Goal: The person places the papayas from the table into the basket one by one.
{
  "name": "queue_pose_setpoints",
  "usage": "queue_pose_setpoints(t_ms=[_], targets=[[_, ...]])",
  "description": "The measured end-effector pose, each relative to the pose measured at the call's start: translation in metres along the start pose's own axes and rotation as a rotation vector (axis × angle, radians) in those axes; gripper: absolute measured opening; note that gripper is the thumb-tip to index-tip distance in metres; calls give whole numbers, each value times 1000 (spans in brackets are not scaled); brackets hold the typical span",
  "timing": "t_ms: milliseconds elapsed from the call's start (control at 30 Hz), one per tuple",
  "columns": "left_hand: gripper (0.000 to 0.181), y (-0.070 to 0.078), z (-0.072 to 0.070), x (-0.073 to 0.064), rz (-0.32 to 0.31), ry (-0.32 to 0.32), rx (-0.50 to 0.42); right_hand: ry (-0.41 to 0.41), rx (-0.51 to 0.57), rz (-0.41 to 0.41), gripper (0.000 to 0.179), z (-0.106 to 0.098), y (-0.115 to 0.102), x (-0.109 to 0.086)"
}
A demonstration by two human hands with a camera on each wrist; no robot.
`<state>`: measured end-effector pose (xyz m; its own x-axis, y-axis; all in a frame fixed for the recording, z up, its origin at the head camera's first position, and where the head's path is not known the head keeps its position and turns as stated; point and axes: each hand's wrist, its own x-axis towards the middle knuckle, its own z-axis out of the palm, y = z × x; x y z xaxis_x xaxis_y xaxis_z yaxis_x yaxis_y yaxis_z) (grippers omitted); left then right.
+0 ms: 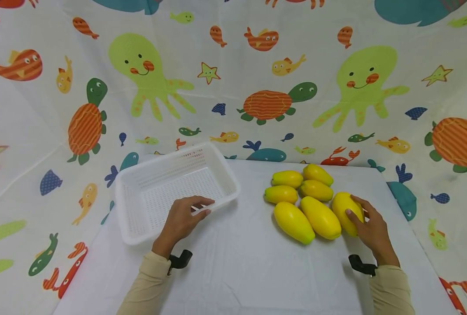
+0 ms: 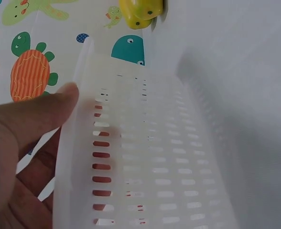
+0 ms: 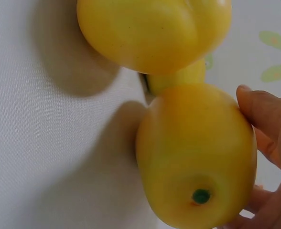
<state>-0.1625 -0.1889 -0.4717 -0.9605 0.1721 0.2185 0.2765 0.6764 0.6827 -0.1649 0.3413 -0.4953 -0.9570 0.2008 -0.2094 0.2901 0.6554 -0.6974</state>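
Note:
At the right end of a group of yellow papayas, my right hand [image 1: 373,227] holds one papaya [image 1: 347,213] with thumb and fingers about its side. The right wrist view shows that papaya [image 3: 198,157] end on, with a green stem spot; the fingertips behind it are partly hidden. My left hand [image 1: 184,218] is at the near rim of a white plastic basket [image 1: 132,238]. In the left wrist view the thumb [image 2: 59,102] lies along the rim, and the other fingers show through the slots behind the basket wall [image 2: 145,143].
Several more papayas [image 1: 294,222] lie close together left of the held one, the smaller ones farther back. The basket's slotted floor [image 1: 182,188] is bare. A white cloth [image 1: 257,280] covers the table. Behind it hangs a curtain [image 1: 233,65] printed with sea animals.

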Motion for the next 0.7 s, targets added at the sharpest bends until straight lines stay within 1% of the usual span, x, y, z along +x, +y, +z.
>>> queue_pose_setpoints(t_ms=[333, 567, 700], targets=[[28, 4, 1, -7, 8, -33, -9, 10, 2, -17, 77, 1, 1, 2], [27, 9, 0, -13, -23, -65, -13, 10, 9, -12, 80, 1, 0, 2], [27, 11, 1, -15, -26, -78, -16, 9, 14, -12, 81, 1, 0, 2]])
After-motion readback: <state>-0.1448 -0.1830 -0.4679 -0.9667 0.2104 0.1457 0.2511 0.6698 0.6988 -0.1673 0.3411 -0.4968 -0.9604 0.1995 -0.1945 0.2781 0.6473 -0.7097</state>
